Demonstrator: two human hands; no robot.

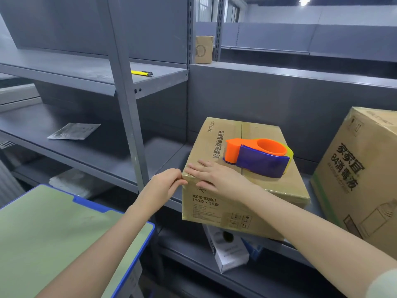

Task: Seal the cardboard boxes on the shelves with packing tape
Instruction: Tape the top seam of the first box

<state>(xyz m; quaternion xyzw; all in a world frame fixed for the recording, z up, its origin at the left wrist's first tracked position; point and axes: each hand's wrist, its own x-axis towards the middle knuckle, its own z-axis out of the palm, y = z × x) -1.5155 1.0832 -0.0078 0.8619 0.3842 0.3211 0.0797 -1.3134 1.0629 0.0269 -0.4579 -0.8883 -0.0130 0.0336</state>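
While the left hand [165, 183] pinches a near corner of the brown cardboard box [217, 211] on the grey metal shelf [163, 155], the right hand [217, 177] lies spread flat on its top — the orange-and-blue plastic tape dispenser [257, 157] sits just beyond it

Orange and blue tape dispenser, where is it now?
In the head view, right of centre, the orange and blue tape dispenser lies atop the brown cardboard box, just beyond the right hand.

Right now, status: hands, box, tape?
Left hand pinches corner of brown cardboard box; right hand flat on its top. Orange-and-blue plastic tape dispenser rests there, unheld. Nothing blocks it.
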